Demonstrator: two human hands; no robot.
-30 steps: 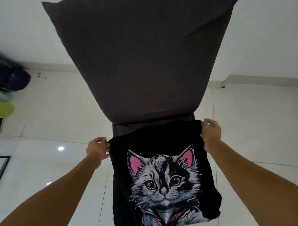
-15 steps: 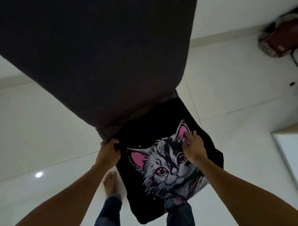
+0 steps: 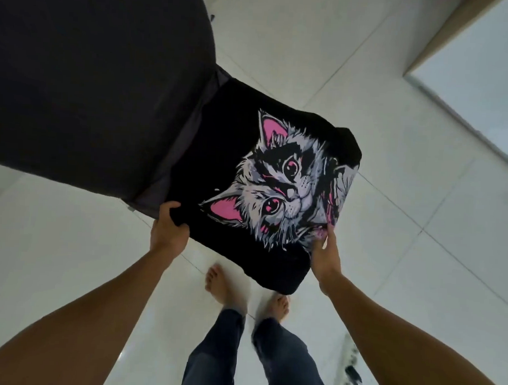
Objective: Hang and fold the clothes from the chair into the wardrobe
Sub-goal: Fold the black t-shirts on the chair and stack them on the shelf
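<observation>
white tiles [image 3: 354, 65] run under me, my bare feet [image 3: 222, 287] showing below and a pale panel edge [image 3: 445, 40] at the upper right, maybe the wardrobe, i can't say for sure. the shirt [image 3: 228, 150] with the cat print lies on the chair [image 3: 91, 83] seat, partly folded, one side doubled over at the right. a second ago i had it by its two far corners; half a second ago my right hand was flat on the cat's face. now my left hand [image 3: 169, 232] grips the near left corner, fingers curled round the cloth, and my right hand [image 3: 324, 253] has slid to the near right edge, fingers pinching the fold there. my view has swung round too. i'd judge the fold is nearly done, and next comes lifting it off the seat without letting the layers slip apart.
</observation>
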